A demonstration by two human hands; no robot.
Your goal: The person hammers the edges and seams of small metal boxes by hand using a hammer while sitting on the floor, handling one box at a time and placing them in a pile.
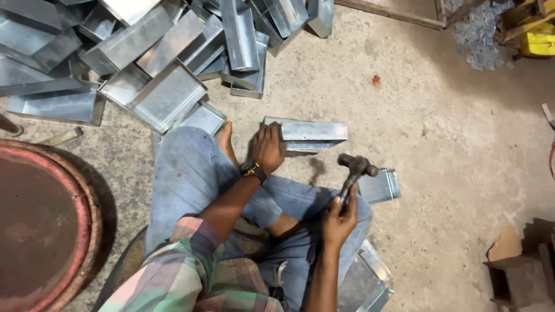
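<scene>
Left hand (pixel 267 147) presses flat on metal channel (pixel 309 134) on floor (pixel 439 144); right hand (pixel 340 216) grip closed around raised hammer (pixel 354 173).

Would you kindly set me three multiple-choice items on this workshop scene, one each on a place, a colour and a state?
1. Where does the left hand rest?
A. on the folded sheet-metal box on the floor
B. on the round rusty drum
C. on the yellow container

2. What colour is the container at the top right?
A. blue
B. yellow
C. white

3. How is the hammer held?
A. lying flat on the floor
B. hooked on the belt
C. raised in the right hand, head up

Answers:
1 A: the palm presses the box's left end.
2 B: it shows bright yellow at the corner.
3 C: the fingers close round the handle and the head is up above the concrete.
</scene>
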